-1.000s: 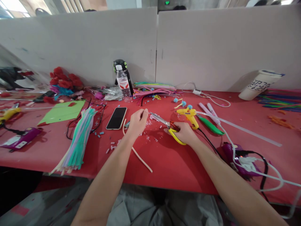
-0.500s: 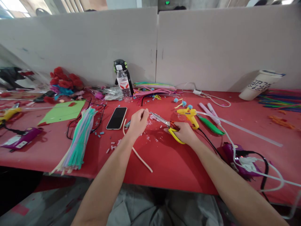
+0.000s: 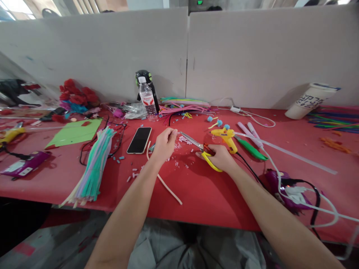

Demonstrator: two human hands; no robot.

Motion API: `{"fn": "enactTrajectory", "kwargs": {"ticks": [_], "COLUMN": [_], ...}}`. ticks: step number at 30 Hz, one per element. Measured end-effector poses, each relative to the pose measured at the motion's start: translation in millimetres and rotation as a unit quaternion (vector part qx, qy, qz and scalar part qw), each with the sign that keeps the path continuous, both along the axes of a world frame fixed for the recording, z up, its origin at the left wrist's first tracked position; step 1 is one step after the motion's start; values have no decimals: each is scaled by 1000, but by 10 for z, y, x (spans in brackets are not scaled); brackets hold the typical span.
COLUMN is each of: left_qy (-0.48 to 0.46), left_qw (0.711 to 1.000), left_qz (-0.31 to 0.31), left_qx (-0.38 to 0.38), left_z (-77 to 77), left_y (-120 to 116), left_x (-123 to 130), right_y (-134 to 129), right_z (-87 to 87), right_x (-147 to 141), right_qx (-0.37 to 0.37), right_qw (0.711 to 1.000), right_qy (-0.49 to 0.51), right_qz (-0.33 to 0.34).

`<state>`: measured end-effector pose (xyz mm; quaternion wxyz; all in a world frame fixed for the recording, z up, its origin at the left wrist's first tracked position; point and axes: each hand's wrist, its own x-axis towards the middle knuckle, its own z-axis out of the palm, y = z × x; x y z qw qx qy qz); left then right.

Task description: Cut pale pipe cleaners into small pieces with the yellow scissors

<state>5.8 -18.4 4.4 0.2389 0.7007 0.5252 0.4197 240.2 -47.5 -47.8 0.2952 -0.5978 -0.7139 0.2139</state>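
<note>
My right hand (image 3: 220,157) grips a pair of scissors (image 3: 193,141) by the yellow and red handles, blades pointing left toward my other hand. My left hand (image 3: 166,142) is closed in a pinch by the blade tips; whatever sits between thumb and finger is too small to name. Under my left forearm a cream pipe cleaner (image 3: 169,189) lies in a curve, partly covered by the arm. Small pink cut pieces (image 3: 184,139) are scattered on the red table beneath the blades.
A phone (image 3: 139,140) and a bundle of pipe cleaners (image 3: 97,168) lie to the left. On the right are a yellow glue gun (image 3: 226,137), a green tool (image 3: 252,150) and a purple device (image 3: 288,190) with cables. Behind stand a water bottle (image 3: 147,99) and a paper cup (image 3: 310,101).
The hands have barely shifted. My left hand sits slightly higher and further left, and the scissors have moved a few pixels to the right.
</note>
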Motion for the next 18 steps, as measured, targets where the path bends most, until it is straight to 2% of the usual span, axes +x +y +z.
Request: {"fn": "enactTrajectory", "kwargs": {"ticks": [18], "left_qy": [5], "left_qw": [1000], "left_qz": [-8], "left_qx": [10], "left_z": [6], "left_y": [0], "left_x": [-6], "right_y": [25], "right_z": [-17], "right_x": [12], "right_qx": [5], "right_qw": [1000], "right_qy": [-4], "right_qz": [-3]}}
